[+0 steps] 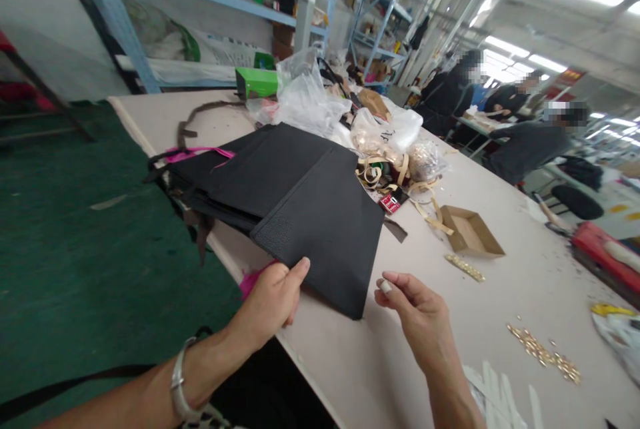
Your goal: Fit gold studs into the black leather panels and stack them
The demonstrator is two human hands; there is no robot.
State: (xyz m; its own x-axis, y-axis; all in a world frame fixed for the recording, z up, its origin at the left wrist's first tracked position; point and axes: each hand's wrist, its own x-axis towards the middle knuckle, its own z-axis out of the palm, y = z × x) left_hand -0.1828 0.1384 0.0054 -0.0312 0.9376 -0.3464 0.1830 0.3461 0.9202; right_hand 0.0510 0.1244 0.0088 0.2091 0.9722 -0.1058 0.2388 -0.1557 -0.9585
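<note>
A black, flat, leather-like piece is showing a finely grained, matt surface, straight sides and a raised seam running across it. It is lying over layered black sheets at the left edge of the pale, smooth-topped table, its near corner pointing towards the person.

The left hand is reaching in from the lower left, its wrist wearing a silver-coloured bracelet. It is gripping the near edge of the black piece, the thumb pressing on top and the fingers curling beneath. The piece is extending forward and to the right from this grip.

The right hand is hovering just right of the near corner, apart from the piece. Its thumb and fingers are bending close together, something whitish showing at a fingertip; whether they are pinching anything, I cannot tell.

Further right, an open brown cardboard box is resting beyond small, shiny gold-coloured pieces.
</note>
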